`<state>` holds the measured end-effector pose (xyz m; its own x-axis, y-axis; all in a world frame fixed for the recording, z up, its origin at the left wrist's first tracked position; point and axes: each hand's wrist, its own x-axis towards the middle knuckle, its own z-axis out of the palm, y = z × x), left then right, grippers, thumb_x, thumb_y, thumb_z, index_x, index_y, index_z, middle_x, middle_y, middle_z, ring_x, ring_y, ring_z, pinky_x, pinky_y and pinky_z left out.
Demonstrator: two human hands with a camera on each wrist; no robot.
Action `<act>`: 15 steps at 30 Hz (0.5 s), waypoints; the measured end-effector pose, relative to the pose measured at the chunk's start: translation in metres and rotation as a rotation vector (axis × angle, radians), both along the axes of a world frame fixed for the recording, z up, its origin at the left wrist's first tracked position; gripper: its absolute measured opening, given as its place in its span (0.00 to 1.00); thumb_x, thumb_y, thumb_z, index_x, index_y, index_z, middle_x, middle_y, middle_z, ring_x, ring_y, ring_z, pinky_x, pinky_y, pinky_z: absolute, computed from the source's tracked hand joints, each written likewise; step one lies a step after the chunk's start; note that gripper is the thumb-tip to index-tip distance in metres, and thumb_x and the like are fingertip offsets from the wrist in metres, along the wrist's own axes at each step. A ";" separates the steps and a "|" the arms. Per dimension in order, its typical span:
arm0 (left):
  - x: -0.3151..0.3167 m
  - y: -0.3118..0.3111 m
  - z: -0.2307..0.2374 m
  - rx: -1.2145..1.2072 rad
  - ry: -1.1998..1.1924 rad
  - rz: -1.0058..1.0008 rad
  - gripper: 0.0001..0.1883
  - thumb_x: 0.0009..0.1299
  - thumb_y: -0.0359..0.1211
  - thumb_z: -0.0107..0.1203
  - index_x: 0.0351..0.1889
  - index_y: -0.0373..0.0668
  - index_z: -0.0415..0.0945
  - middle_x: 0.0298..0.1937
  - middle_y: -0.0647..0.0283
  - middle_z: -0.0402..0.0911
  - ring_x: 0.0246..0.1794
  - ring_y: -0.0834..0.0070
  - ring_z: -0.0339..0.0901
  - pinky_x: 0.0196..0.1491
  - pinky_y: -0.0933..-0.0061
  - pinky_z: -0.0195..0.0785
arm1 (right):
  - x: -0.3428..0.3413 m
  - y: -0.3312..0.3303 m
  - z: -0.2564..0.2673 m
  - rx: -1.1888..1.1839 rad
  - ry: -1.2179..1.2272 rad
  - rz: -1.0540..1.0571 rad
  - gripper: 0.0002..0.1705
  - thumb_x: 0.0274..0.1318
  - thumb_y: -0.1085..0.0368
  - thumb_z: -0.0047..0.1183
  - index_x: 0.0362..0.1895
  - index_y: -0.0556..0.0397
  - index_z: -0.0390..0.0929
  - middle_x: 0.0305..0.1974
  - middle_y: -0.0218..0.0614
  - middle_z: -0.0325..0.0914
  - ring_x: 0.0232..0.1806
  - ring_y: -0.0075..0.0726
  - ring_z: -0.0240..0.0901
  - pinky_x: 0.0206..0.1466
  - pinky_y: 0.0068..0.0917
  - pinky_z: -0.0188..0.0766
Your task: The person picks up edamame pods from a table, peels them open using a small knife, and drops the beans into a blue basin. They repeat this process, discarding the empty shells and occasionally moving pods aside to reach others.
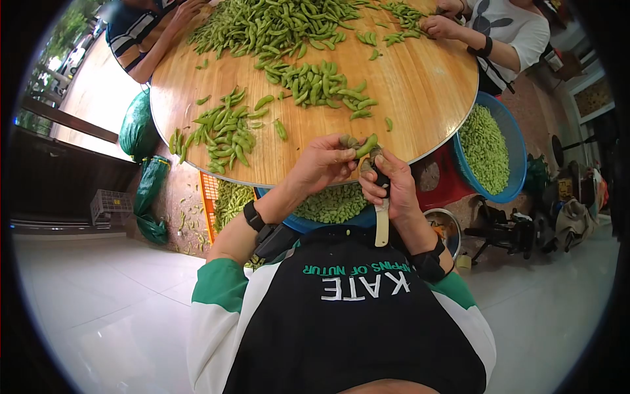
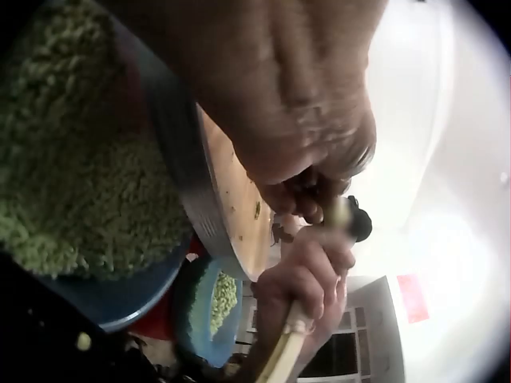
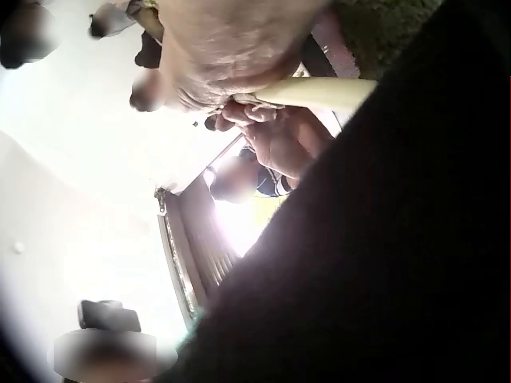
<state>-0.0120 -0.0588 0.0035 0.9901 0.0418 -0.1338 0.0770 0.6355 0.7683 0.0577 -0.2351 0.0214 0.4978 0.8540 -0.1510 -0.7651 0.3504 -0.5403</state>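
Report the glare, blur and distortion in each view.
Head view: fisheye distortion, black corners, pods fairly crisp on the table; left wrist view: glare whitens the right side, shelled beans look soft in shade; right wrist view: left side washed out, dark cloth at lower right nearly featureless.

Place: home or shop, unclear which; people [image 1: 515, 36] are sharing a round worktop [image 1: 426, 92]
Outside: trees [image 1: 82, 18] and cars [image 1: 80, 54] are showing
Floor: pale tiles [image 1: 111, 295] are gleaming

On the floor [image 1: 118, 282], left, a grey crate [image 1: 110, 207] stands beside a green sack [image 1: 149, 190]; trees [image 1: 80, 23] show outside; a black frame [image 1: 512, 231] stands right.
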 end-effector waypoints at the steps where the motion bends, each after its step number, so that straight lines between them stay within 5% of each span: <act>1: -0.001 0.001 0.002 -0.214 0.034 -0.101 0.10 0.69 0.30 0.54 0.47 0.38 0.76 0.27 0.67 0.76 0.22 0.83 0.70 0.23 0.84 0.60 | 0.001 0.000 0.000 0.043 0.031 0.038 0.11 0.66 0.64 0.44 0.49 0.55 0.69 0.27 0.37 0.69 0.14 0.21 0.56 0.14 0.17 0.56; 5: -0.003 0.001 -0.002 -0.374 0.015 -0.138 0.12 0.70 0.31 0.52 0.49 0.38 0.75 0.27 0.66 0.76 0.21 0.82 0.69 0.22 0.82 0.62 | -0.001 0.001 0.000 0.105 0.120 0.093 0.11 0.66 0.64 0.44 0.48 0.55 0.69 0.27 0.37 0.69 0.14 0.21 0.56 0.14 0.17 0.55; 8: -0.002 -0.001 0.005 -0.155 0.119 -0.065 0.12 0.70 0.31 0.53 0.49 0.36 0.75 0.28 0.66 0.76 0.21 0.79 0.71 0.24 0.78 0.66 | -0.001 0.002 -0.001 0.023 0.064 0.025 0.10 0.66 0.64 0.44 0.47 0.55 0.69 0.27 0.36 0.69 0.14 0.21 0.56 0.14 0.17 0.55; 10: 0.000 -0.004 0.000 0.826 -0.384 0.254 0.14 0.69 0.31 0.55 0.49 0.34 0.74 0.29 0.67 0.77 0.23 0.75 0.73 0.26 0.73 0.68 | -0.003 0.004 -0.002 -0.078 0.128 0.011 0.10 0.67 0.63 0.43 0.47 0.54 0.68 0.27 0.36 0.68 0.15 0.20 0.56 0.14 0.16 0.55; 11: -0.001 -0.001 0.000 0.825 -0.383 0.253 0.14 0.69 0.31 0.55 0.49 0.34 0.74 0.29 0.67 0.77 0.23 0.75 0.73 0.26 0.73 0.68 | -0.005 0.004 -0.001 -0.078 0.129 0.011 0.10 0.67 0.63 0.43 0.47 0.54 0.68 0.27 0.36 0.68 0.15 0.20 0.56 0.14 0.16 0.55; 13: -0.005 0.006 0.016 1.599 -0.543 0.325 0.13 0.68 0.32 0.57 0.46 0.33 0.74 0.30 0.67 0.79 0.26 0.74 0.76 0.28 0.71 0.69 | -0.007 0.007 0.000 -0.030 0.134 0.041 0.10 0.67 0.63 0.43 0.48 0.53 0.68 0.28 0.36 0.69 0.15 0.20 0.56 0.14 0.16 0.55; 15: -0.009 0.005 0.023 1.521 -0.494 0.314 0.12 0.69 0.33 0.56 0.44 0.34 0.76 0.29 0.67 0.79 0.25 0.76 0.75 0.26 0.72 0.67 | -0.008 0.007 -0.002 -0.011 0.130 0.051 0.10 0.67 0.63 0.43 0.48 0.53 0.68 0.28 0.36 0.69 0.15 0.20 0.56 0.14 0.16 0.55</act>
